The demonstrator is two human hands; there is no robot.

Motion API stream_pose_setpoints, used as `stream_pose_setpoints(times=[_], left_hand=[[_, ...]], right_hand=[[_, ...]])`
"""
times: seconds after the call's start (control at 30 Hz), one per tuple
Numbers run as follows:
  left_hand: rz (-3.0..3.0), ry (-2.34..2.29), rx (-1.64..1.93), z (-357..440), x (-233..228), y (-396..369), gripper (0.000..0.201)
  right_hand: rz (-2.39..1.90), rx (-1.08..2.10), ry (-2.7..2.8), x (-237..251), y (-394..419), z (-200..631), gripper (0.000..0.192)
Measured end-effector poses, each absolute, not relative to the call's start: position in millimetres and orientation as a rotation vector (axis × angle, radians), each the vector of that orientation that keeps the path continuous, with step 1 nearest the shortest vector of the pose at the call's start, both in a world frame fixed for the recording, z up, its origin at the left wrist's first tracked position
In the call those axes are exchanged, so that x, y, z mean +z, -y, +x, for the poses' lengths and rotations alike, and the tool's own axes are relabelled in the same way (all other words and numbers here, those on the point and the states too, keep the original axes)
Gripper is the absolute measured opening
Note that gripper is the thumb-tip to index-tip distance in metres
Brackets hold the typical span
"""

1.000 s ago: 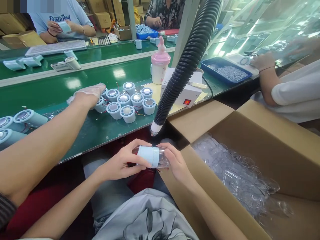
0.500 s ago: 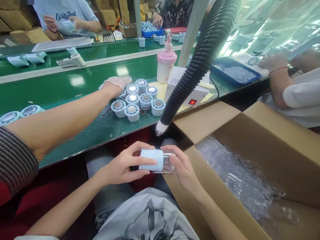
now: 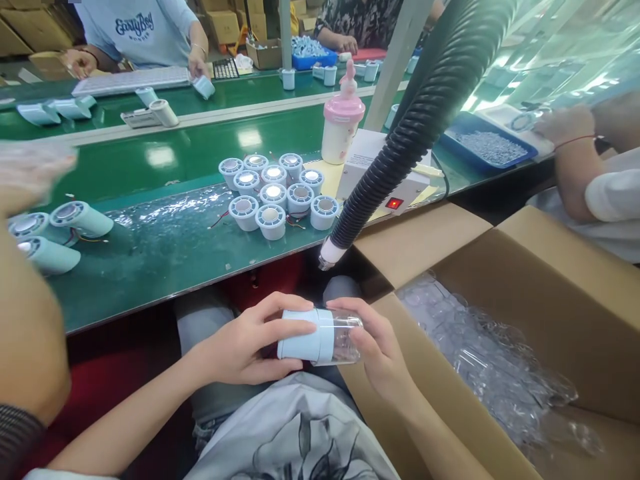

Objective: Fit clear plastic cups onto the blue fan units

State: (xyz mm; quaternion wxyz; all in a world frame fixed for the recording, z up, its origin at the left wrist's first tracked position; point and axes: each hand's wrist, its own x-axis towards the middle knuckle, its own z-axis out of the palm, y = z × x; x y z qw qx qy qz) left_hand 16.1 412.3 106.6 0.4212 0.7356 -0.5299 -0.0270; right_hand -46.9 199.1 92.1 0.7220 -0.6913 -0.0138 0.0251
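While it lies sideways over the lap, the blue cylinder part [image 3: 305,335] w/ its clear cap [image 3: 343,337] is gripped at both ends: left hand [image 3: 245,347] wraps the blue body, right hand [image 3: 375,347] pinches the cap. Just above hangs the black hose nozzle [image 3: 330,253]. Cardboard box [image 3: 550,267] (clear caps inside) sits right; blue units [image 3: 273,193] cluster on the green belt [image 3: 165,233].

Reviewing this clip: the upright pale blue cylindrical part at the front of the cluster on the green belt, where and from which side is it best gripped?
Probably by its smooth round side wall, from above. The pale blue cylindrical part stands upright with its open top up; neighbours crowd its back and sides, and only the near side faces the bare green belt. Fingers dropping around the top rim look safest.
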Motion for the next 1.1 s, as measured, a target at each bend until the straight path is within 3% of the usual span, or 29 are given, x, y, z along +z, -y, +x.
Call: stream_pose_setpoints(times=[0.2, 1.1], left_hand=[[1.825, 1.400, 0.013, 11.4, 107.4, -413.6, 0.036], [1.886, 1.440, 0.164, 1.2, 101.7, -423.4, 0.032]], right_hand=[[-1.522, 0.050, 0.089, 91.3, -197.6, -52.9, 0.032], [-1.613, 0.038, 0.160, 99.2, -202.8, -59.8, 0.035]])
